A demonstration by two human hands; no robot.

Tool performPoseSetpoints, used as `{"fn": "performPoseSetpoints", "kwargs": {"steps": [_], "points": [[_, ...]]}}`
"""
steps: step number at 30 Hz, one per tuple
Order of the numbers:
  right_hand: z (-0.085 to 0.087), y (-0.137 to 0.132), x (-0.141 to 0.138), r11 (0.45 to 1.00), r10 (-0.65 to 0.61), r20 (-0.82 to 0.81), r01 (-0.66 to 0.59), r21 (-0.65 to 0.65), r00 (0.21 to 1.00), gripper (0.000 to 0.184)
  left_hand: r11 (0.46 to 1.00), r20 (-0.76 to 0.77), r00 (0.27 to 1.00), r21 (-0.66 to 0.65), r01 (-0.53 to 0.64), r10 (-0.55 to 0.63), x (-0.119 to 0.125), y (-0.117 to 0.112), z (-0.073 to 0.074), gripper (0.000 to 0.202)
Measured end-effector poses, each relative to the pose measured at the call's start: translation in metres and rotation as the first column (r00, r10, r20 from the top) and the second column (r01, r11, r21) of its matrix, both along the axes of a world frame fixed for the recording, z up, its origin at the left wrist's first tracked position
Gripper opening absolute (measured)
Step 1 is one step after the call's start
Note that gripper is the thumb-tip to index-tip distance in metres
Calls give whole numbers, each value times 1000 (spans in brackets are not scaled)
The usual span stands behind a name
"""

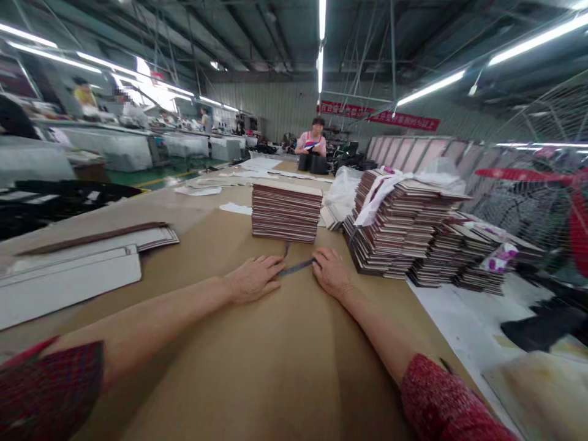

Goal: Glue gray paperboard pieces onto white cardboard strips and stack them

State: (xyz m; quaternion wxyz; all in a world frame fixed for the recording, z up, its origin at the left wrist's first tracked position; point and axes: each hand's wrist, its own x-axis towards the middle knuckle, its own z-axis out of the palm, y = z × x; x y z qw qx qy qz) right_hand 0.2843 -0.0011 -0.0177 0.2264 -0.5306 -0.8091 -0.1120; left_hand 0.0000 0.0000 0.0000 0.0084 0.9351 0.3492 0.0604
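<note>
A dark grey strip (297, 267) lies across the brown tabletop between my two hands. My left hand (255, 279) rests palm down with its fingers stretched out and thumb apart, the fingertips at the strip's left part. At the strip's other end, the bent fingers of my right hand (331, 272) close on it. A short dark piece of strip also runs from the front of the stack toward my left fingertips; whether the two pieces join is hidden. Just beyond my hands stands a neat stack of thin brown-and-white boards (287, 212).
Taller stacks of similar boards (395, 223) with white wrapping stand at the right. White panels (68, 282) lie at the left. A red fan (528, 176) is at the far right. Across the table a co-worker (313, 139) handles dark items (312, 163).
</note>
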Motion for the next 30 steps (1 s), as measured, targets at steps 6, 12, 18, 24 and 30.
{"fn": "performPoseSetpoints", "kwargs": {"steps": [6,12,18,24,30], "points": [[-8,10,6,996,76,-23,-77,-37,997,27,1000,37,999,-3,-21,21,14,-5,4,56],[-2,7,8,967,253,-68,-255,-23,965,20,993,123,986,-38,-108,111,54,-4,9,39],[1,0,10,963,270,-152,-265,54,951,22,976,307,937,-185,-114,168,63,-8,6,22],[-3,2,9,981,187,-205,-172,89,961,38,886,625,659,-442,-143,418,34,-9,4,17],[-8,8,9,988,154,-187,-149,41,970,27,672,677,36,-721,-172,735,-10,17,6,10]]}}
